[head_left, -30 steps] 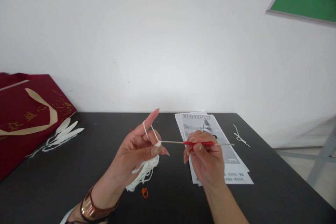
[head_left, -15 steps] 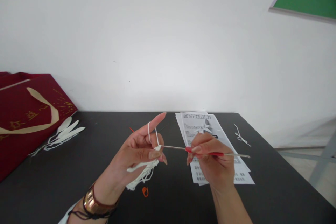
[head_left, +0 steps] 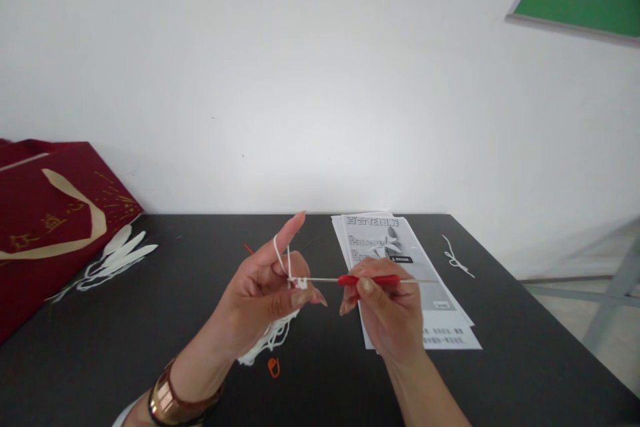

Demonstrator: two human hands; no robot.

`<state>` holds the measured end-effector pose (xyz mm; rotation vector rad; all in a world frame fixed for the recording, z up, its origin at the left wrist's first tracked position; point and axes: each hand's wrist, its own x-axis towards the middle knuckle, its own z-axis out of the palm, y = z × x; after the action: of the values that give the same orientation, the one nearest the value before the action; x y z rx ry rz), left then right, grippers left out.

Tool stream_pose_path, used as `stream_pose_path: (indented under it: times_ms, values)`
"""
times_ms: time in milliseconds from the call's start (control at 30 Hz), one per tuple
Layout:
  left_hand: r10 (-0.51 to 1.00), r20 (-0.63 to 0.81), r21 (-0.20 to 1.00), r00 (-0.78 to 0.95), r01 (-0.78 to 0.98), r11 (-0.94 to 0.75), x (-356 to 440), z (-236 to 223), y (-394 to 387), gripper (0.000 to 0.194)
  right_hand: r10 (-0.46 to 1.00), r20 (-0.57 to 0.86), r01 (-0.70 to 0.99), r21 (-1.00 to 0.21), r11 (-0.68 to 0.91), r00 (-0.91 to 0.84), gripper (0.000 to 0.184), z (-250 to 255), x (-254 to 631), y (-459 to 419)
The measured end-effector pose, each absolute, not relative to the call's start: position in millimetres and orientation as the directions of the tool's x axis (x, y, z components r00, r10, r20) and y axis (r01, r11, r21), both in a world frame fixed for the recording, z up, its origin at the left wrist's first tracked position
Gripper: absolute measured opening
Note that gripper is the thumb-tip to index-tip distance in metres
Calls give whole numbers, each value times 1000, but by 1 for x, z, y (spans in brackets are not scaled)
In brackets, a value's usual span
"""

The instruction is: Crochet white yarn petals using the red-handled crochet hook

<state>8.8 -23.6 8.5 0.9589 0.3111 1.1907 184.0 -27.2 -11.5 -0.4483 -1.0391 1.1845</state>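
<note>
My left hand (head_left: 265, 293) pinches a small piece of white crochet work (head_left: 300, 283) between thumb and fingers. White yarn (head_left: 289, 260) loops round its raised index finger and runs down to the stitches. In my right hand (head_left: 393, 303) is a crochet hook (head_left: 370, 279) with a red grip, held level like a pen. The hook's metal shaft passes through the white stitches, and its tip points left, just under the taut yarn. Below my left hand hangs or lies a bundle of white yarn (head_left: 270, 340); an orange stitch marker (head_left: 273, 367) rests on the table near it.
Printed sheets (head_left: 415, 260) lie on the black table (head_left: 200, 260), partly under my right hand. White crocheted petals (head_left: 125, 250) lie beside a dark red bag (head_left: 50, 227) at the left. A short tied white cord (head_left: 456, 257) is at the right. The wall stands behind.
My right hand has moved left, pushing the hook further through the white stitches, so its tip now shows at the yarn. My left hand has shifted slightly left and still pinches the work.
</note>
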Motion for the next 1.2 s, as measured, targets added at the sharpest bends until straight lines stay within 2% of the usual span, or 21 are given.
stream_pose_path:
  times_ms: [167,333,533,700,767,833,900,967,1067,1200]
  values:
    - [893,342,769,293,-634,-87,16,1,-22,71,951,302,-594,-754,280,65,3,-9,174,-29]
    - [907,370,814,203,-540,-211,16,-4,-21,74,942,313,-547,-770,328,125,3,-10,174,-30]
    - [929,331,840,165,-500,-211,17,-6,-21,79,939,299,-533,-774,342,167,3,-12,174,-31]
    - [972,226,798,61,-584,-149,25,-5,-23,80,957,254,-575,-766,288,141,4,-12,170,-28]
    - [986,167,788,10,-603,-127,29,-3,-25,82,950,277,-535,-786,309,141,4,-16,168,-29]
    - [990,134,792,-32,-598,-127,31,-2,-27,86,919,354,-428,-813,394,173,7,-19,166,-31]
    - [988,144,809,-57,-568,-151,33,-2,-28,89,881,428,-316,-823,472,201,10,-21,166,-33]
    - [982,176,833,-74,-520,-188,34,-3,-28,92,870,439,-298,-819,490,223,11,-21,168,-34]
    - [977,203,841,-70,-499,-211,33,-3,-27,94,918,336,-440,-806,397,213,5,-18,172,-29]
    - [987,147,817,63,-570,-85,33,0,-28,97,986,157,-620,-769,156,53,12,-14,177,-21]
